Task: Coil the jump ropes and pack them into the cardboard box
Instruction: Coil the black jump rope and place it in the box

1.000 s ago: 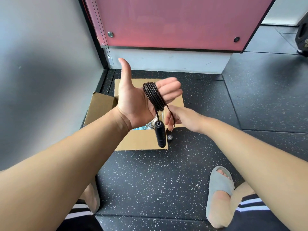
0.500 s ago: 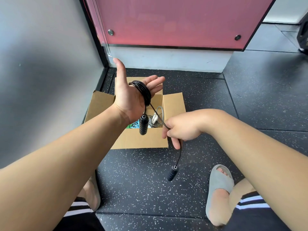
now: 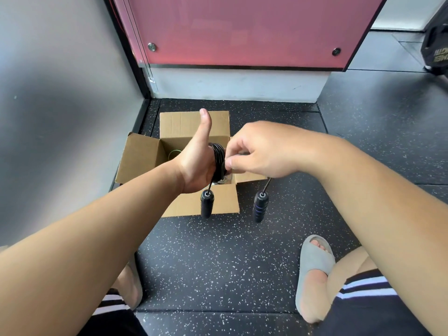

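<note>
Two hands meet above the open cardboard box (image 3: 145,161). The jump rope (image 3: 219,158) is coiled round my left hand (image 3: 194,166), thumb up; its fingers are hidden, so I cannot tell their curl. My right hand (image 3: 261,151) pinches the rope. One handle (image 3: 206,204) hangs over the box's near edge, the other handle (image 3: 260,206) over open floor (image 3: 218,258). A wall (image 3: 60,117) stands close to the left flap.
</note>
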